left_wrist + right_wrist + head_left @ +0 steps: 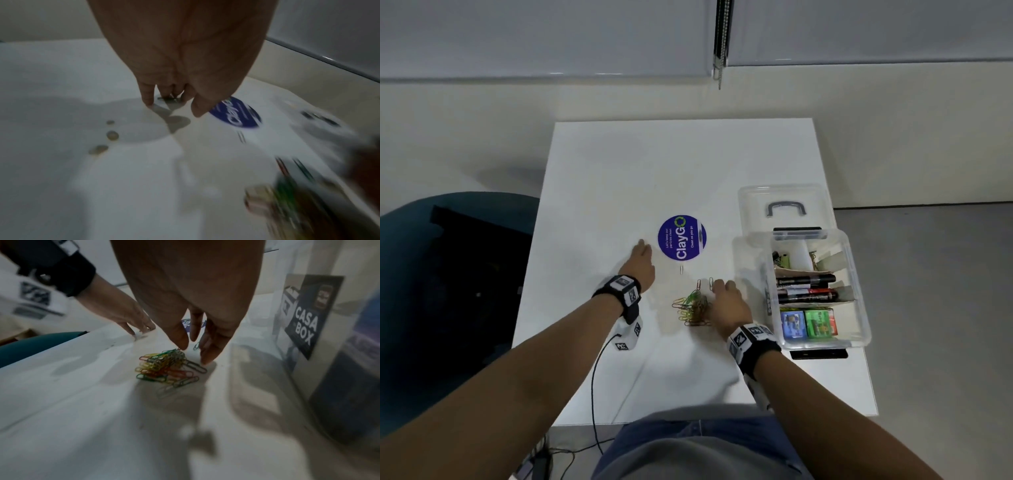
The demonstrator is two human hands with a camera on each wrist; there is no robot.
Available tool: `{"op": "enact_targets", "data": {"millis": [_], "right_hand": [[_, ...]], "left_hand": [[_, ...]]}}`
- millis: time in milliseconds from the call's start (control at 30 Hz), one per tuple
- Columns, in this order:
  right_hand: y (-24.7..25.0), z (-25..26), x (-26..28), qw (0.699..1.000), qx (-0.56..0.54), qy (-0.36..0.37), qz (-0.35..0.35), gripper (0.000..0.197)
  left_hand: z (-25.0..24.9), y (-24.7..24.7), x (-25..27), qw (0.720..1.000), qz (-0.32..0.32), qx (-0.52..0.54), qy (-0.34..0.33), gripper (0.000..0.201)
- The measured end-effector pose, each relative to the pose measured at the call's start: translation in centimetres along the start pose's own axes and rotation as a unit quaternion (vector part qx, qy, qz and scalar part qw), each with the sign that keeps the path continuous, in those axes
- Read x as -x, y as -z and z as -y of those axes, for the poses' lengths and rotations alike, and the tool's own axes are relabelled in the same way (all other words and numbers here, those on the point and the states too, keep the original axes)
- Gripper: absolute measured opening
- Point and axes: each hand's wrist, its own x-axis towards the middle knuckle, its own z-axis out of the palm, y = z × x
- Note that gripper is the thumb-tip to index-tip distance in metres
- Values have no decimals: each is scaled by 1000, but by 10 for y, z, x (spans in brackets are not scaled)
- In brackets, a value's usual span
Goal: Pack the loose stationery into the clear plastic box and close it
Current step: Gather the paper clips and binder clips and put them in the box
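Office pantry or break area: a white table bears a round sticker reading "Let's keep our pantries clean"; behind the table, a plain wall with lowered blinds; left of it, a teal chair.

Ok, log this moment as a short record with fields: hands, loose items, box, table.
left hand: left hand reaches past the pile, fingertips down on the white table; something small under them, too blurred to name
right hand: right hand open, fingers spread just over the heap of coloured paper clips
loose items: heap plus a few stray clips beside it
box: clear plastic box open at the table's right edge, lid lying behind it; black markers and small coloured packs inside
table mark: round purple ClayGo sticker
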Motion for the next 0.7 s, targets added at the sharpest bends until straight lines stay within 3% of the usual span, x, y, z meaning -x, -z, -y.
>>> {"op": "enact_targets", "data": {"millis": [100, 233, 367, 500, 700], "right_hand": [[3, 0, -14, 1000, 20, 7, -15, 64], [-5, -1, -21, 989, 125, 80, 31, 76], [-16, -11, -9, 972, 187, 135, 44, 85], [-17, -22, 0, 982, 165, 88, 11, 81], [-18, -18, 6, 985, 143, 91, 39, 45]], "left_hand": [[-13, -25, 27, 990, 42, -50, -125, 61], [-21, -53, 52, 972, 97, 10, -212, 80], [-21, -60, 58, 969, 50, 49, -236, 87], [-23, -64, 57, 984, 11, -50, -168, 100], [-39, -71, 56, 987, 32, 0, -155, 45]]}}
